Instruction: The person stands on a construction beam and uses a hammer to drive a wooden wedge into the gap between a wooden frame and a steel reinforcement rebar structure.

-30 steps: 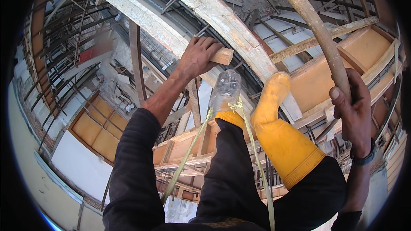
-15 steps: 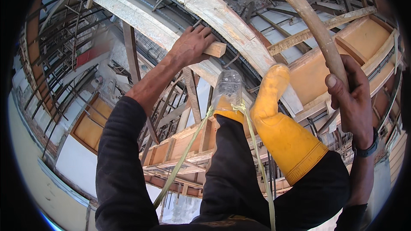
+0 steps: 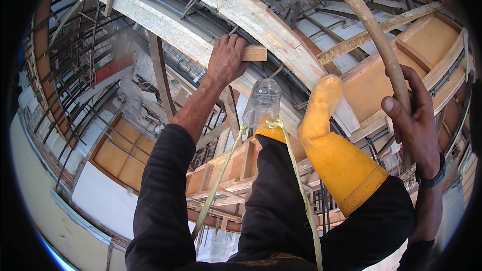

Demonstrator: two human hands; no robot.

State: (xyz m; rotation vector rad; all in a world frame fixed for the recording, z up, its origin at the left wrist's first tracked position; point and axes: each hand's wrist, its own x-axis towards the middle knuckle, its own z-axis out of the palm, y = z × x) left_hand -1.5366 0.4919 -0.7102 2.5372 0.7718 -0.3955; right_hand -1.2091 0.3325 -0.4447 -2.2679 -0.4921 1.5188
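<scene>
At 12 o'clock, the person's left hand is curling palm-down over a short wooden block, its thumb hidden; that grip is probably steadying the block against the whitish formwork board beneath. The block's cut end is jutting toward 3 o'clock, near the gap where ribbed rebar is running between this board and its curved neighbour. At 3 o'clock, the right hand is wrapping thumb and fingers around a hammer. The hammer's head is lying at 1 o'clock, partly cut off by the upper edge; holding the handle low is likely keeping it raised and clear. Between the arms, a clear plastic container is hanging from pale green straps, apparently to leave both hands free. A yellow rubber boot is bracing near the board's lower end.
</scene>
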